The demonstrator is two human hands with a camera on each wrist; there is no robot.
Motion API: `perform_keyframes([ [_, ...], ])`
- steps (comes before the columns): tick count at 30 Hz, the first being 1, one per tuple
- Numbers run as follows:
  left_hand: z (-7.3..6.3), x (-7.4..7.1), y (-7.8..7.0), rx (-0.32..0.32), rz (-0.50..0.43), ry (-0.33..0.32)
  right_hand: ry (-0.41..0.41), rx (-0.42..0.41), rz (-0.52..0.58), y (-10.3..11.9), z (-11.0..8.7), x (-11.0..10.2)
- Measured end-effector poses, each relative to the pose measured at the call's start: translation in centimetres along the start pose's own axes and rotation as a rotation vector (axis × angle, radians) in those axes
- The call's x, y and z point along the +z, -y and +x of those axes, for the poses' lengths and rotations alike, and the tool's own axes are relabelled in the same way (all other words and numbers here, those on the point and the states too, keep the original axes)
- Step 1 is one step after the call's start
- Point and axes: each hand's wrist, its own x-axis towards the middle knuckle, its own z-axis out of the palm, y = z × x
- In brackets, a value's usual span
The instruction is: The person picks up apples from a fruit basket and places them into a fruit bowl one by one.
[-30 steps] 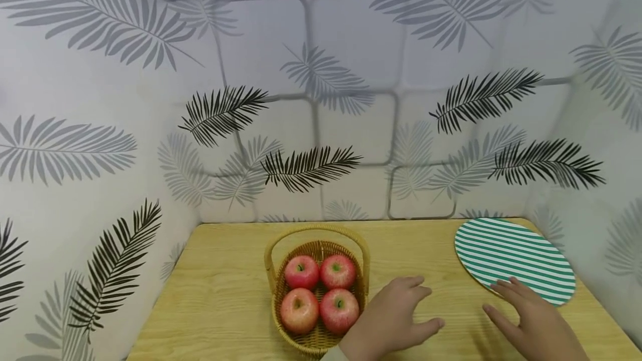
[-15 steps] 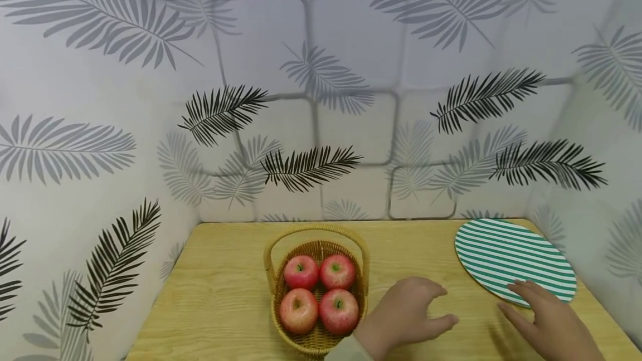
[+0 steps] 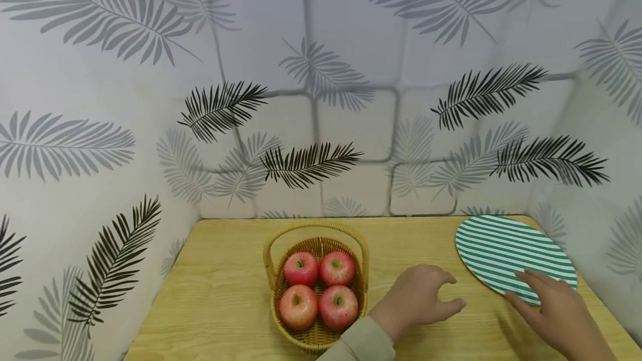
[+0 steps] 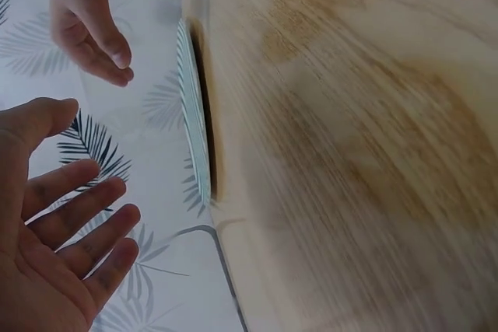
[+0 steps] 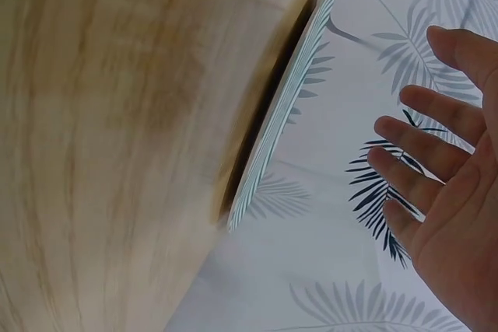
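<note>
A round mat with green and white stripes (image 3: 511,255) lies at the back right of the wooden table; it looks foreshortened in both wrist views. My right hand (image 3: 557,311) hovers by the mat's near edge, overlapping it in the head view. To the left, my left hand (image 3: 418,297) is held over the table between the basket and the mat. Fingers are spread and slightly bent on the left hand (image 4: 70,231) and the right hand (image 5: 447,153), with nothing in either palm. Near the left hand stands a wicker basket (image 3: 276,316) holding several red apples (image 3: 339,307).
The wooden table (image 3: 210,288) meets a patterned wall (image 3: 351,127) at its back. Further walls with leaf prints rise at the left and right. The basket's tall handle (image 3: 316,226) arches above its far rim.
Both hands have moved right across the table, the right one further over the mat in the head view. More of the left sleeve shows. The basket, apples and mat have stayed put.
</note>
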Motion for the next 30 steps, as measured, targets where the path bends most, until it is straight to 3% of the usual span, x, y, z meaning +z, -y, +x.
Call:
perform_keyframes([
  [5,1.0,0.7,0.3,-0.014,-0.007,0.013,0.004,0.016,-0.015,-0.4,0.0,0.2],
  [10,2.1,1.5,0.2,0.017,-0.010,0.011,0.057,0.063,-0.015,-1.3,-0.2,0.2],
  [17,3.9,2.4,0.3,0.095,0.101,-0.101,0.142,0.102,-0.001,-2.3,0.0,0.2],
  [24,5.1,2.4,0.0,0.069,0.099,-0.008,0.386,0.214,0.006,-3.8,0.6,-0.1],
  [30,6.1,3.8,0.2,-0.007,0.196,0.074,0.400,0.218,0.047,-4.6,0.7,0.2],
])
